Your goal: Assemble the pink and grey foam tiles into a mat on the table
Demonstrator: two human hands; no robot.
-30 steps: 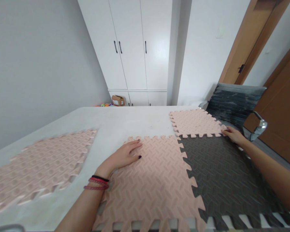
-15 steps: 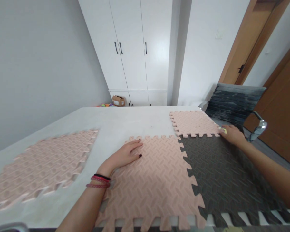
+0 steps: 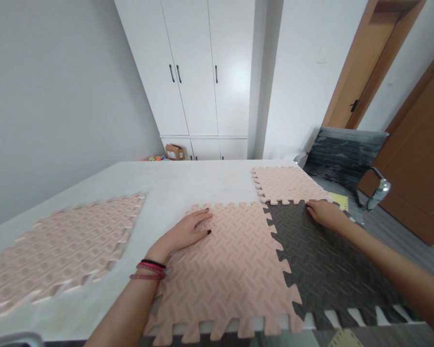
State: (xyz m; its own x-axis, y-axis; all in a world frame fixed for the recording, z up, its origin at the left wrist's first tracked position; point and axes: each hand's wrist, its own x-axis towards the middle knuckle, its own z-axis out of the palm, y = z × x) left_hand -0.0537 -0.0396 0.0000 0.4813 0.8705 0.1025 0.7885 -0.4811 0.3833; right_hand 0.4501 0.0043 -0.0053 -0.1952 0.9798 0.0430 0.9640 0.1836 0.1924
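Observation:
My left hand [image 3: 188, 233] rests with fingers spread on the left part of a pink foam mat [image 3: 231, 270], palm down. To its right lies a dark grey foam mat [image 3: 321, 270], its toothed edge meshed with the pink one. My right hand [image 3: 323, 213] is at the far edge of the dark mat, fingers bent and drawn together at the seam with another pink foam mat [image 3: 289, 183]. Part of these fingers is hidden behind the hand. The two far mats meet along that seam.
A separate pink foam mat [image 3: 68, 241] lies on the left of the white table [image 3: 188, 180]. Beyond the right edge stands a dark chair [image 3: 342, 154] with a metal armrest. White cabinets [image 3: 191, 72] and a cardboard box [image 3: 175, 152] are behind the table.
My right hand has moved left along the seam, away from the right corner of the mats. My left hand stays in place. The view has shifted slightly.

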